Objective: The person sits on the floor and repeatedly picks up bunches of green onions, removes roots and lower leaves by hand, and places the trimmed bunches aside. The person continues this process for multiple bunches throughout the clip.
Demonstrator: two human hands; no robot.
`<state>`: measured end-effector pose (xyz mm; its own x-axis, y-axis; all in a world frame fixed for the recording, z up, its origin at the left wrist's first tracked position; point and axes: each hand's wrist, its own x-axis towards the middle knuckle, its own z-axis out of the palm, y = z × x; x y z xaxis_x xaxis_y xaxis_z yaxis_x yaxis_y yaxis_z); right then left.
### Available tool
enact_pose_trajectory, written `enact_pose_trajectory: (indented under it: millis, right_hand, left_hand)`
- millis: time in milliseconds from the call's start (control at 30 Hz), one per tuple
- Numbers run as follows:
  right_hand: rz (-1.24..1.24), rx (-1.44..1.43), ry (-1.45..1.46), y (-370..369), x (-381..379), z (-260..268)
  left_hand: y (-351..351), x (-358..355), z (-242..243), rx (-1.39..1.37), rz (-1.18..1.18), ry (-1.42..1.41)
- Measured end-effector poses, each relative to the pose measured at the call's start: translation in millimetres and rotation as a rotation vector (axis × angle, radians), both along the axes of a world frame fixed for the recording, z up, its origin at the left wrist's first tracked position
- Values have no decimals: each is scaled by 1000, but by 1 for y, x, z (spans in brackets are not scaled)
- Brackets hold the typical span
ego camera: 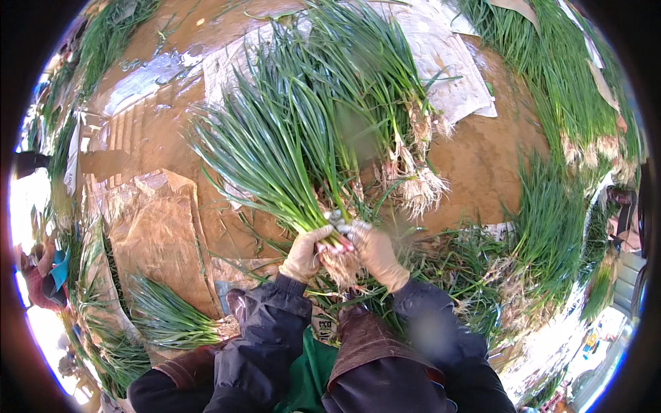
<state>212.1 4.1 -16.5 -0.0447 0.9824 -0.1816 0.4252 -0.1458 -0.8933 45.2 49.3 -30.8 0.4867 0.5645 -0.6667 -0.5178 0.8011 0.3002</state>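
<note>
My left hand (304,254), in a pale glove, is closed round the base of a bunch of green onions (289,175), just above the roots (340,263). On the right side of the same bunch, my right hand (373,253), also gloved, has its fingers at the stems near the root end. The long green leaves point up and to the left. Beyond the hands lies a pile of more green onions (356,77), its pale roots (418,186) towards the right. What the right fingertips grip is partly hidden.
A loose bundle (173,317) lies at the lower left beside brown sheeting (155,232). Pale sacking (459,77) is under the pile on wet brown ground. Large heaps of green onions (557,77) stand at the right. Scattered leaves lie by my knees. A person (46,281) is at the far left.
</note>
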Motion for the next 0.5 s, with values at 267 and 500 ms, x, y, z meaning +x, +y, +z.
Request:
enact_pose_trajectory:
  millis: [267, 500]
  right_hand:
    - [-215, -361, 426, -56, -46, -14]
    - [-198, -800, 921, -33, -39, -11]
  left_hand:
    - [-25, -55, -10, 13, -256, -14]
    - [-52, -69, -7, 55, -200, -55]
